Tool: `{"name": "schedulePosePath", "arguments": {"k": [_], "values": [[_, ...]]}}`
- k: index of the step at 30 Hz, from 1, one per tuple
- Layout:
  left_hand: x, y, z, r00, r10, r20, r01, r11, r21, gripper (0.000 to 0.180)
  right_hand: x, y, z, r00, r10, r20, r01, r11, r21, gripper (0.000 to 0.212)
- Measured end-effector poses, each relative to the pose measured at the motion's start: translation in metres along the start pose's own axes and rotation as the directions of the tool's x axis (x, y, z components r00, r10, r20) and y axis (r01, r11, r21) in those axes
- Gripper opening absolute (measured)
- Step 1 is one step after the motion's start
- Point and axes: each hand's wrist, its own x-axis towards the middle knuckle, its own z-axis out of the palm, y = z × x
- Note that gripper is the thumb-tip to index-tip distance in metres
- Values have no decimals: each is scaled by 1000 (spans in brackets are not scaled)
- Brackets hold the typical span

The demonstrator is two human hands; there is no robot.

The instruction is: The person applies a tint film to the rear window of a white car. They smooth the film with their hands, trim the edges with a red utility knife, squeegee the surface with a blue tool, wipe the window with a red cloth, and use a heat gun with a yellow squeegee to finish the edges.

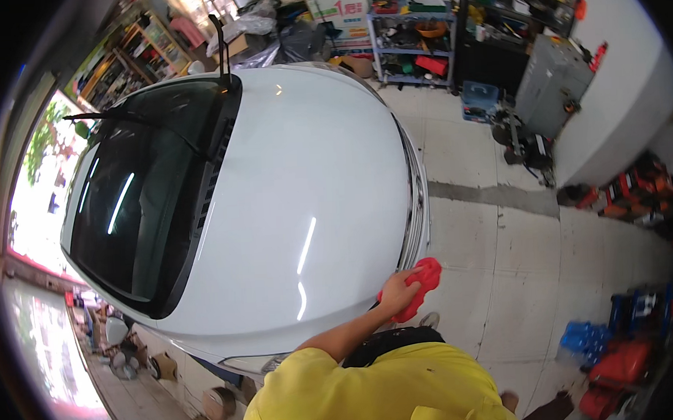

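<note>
My left hand (pixel 396 294) reaches across in front of me and is closed on a crumpled red cloth (pixel 425 283). The cloth hangs beside the front corner of a white car (pixel 312 181), near its grille (pixel 413 225); I cannot tell whether it touches the bodywork. The smooth white hood is down, with light streaks reflected on it. Both wiper arms (pixel 222 52) are raised off the dark windshield (pixel 142 197). My right hand does not show; the yellow shirt (pixel 377 394) fills the lower middle.
Light floor tiles (pixel 469 279) lie ahead of the bumper. Crowded shelves (pixel 411 42), a grey cabinet (pixel 554 81) and a blue crate (pixel 480 100) stand at the far side. Red and blue items (pixel 619 370) sit at the lower right, boxes (pixel 640 190) by the right wall.
</note>
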Motion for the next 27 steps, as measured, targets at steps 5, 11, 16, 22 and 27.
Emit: {"name": "schedulePosePath", "arguments": {"k": [5, 11, 16, 22, 27], "values": [[173, 98, 39, 934, 338, -118, -323, 938, 129, 49, 98, -119, -2, 992, 53, 117, 3, 902, -431, 27], [368, 154, 95, 973, -149, -175, 85, 940, -331, 44, 293, -328, 19, 954, -79, 288, 252, 732, -633, 23], [494, 207, 78, 883, -154, -444, 4, 948, -320, 48, 496, -631, 22, 696, -430, 575, 612, -62, -788, 26], [637, 188, 10, 685, -334, -648, -14, 882, -470, 47, 653, -1163, 190, 558, -733, 389, 623, 61, -780, 31], [797, 147, -83, 491, -453, -744, -23, 847, -531, 43, 651, -1411, 387, 614, -784, 92, 787, 598, -152, 26]]}}
